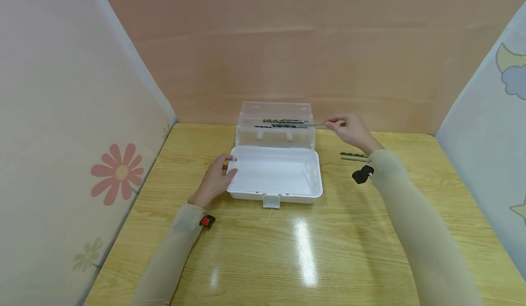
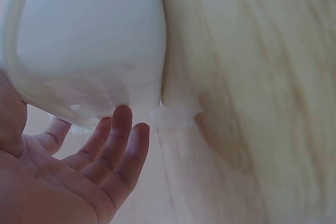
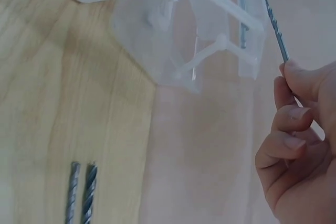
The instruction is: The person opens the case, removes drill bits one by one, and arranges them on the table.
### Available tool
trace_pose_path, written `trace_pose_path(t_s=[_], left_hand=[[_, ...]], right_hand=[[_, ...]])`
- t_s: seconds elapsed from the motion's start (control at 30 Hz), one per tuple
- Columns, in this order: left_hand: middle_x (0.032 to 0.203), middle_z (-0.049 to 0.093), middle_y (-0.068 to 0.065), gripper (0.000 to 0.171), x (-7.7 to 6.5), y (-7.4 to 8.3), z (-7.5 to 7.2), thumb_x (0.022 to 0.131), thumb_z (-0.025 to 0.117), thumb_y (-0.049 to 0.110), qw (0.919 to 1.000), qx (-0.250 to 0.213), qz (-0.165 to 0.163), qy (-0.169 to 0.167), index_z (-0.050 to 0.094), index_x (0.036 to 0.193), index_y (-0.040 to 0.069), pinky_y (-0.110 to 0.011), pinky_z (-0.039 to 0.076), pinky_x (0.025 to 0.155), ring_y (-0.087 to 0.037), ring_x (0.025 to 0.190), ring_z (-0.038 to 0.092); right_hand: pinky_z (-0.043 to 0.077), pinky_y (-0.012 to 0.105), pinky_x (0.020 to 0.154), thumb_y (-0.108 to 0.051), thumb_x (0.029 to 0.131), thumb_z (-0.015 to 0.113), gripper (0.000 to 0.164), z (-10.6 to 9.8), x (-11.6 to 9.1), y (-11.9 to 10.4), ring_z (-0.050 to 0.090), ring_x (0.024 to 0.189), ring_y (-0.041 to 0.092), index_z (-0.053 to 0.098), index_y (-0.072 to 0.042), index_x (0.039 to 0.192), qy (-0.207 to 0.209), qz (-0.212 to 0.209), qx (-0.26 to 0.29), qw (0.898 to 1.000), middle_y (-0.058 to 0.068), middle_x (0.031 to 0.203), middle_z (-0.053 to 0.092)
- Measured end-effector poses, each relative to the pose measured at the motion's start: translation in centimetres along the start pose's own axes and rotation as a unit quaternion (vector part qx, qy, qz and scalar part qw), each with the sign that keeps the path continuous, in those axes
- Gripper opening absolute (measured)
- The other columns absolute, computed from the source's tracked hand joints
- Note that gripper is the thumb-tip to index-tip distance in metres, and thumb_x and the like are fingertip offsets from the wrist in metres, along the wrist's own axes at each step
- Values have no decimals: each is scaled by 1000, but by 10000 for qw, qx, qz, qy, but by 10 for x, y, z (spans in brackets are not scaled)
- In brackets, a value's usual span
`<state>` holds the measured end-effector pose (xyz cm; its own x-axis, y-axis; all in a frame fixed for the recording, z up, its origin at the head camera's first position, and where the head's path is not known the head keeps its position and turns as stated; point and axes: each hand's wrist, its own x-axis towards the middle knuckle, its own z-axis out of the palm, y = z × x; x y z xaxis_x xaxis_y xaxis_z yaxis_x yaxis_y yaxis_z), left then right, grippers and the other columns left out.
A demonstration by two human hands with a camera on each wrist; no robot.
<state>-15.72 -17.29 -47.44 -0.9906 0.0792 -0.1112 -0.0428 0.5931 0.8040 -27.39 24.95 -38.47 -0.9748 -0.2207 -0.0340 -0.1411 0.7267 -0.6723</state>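
Note:
A white plastic storage box point(image 1: 246, 196) stands open, its translucent upper tray point(image 1: 246, 137) raised on hinged arms at the back. My left hand point(image 1: 214, 180) holds the box's left end, thumb at the rim and fingers point(image 2: 122, 129) against the outer wall. Several dark twist drill bits point(image 1: 283, 121) lie in the raised tray. Thumb and forefinger of my right hand point(image 1: 351, 130) pinch one drill bit point(image 3: 276, 29) by its end. Its fluted part points left over the tray, while the other right fingers are loosely curled.
Two more drill bits point(image 1: 353, 154) lie on the wooden table point(image 1: 246, 260) right of the box, below my right wrist. A latch point(image 1: 271, 201) hangs at the box's front. Behind the table rises a brown backdrop point(image 1: 287, 59), with pale patterned panels at both sides.

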Motion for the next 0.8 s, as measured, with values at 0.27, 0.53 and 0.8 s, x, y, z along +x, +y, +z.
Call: trace_pose_path(t_s=[0.27,0.53,0.8], left_hand=[[153,54,-16,38,1,-1,0,108,60,24,10000,2,49,24,53,143,11,-54,55,104,-39,127,61],[153,54,-17,36,0,1,0,108,59,24,10000,15,16,-24,53,142,12,-54,56,102,-39,128,61],[151,55,-18,35,-2,2,0,108,60,23,9999,64,87,11,53,140,11,-55,57,101,-40,125,63]], right_hand=[[54,48,101,-48,109,57,53,-7,-16,22,64,130,38,68,-7,141,-4,214,476,9986,20,150,62],[55,40,92,-53,108,55,61,-14,-33,46,66,102,18,60,-7,149,-100,405,702,9967,16,143,63],[51,30,85,-52,110,52,61,-17,-49,75,62,112,12,60,-7,149,-296,630,595,9958,16,158,54]])
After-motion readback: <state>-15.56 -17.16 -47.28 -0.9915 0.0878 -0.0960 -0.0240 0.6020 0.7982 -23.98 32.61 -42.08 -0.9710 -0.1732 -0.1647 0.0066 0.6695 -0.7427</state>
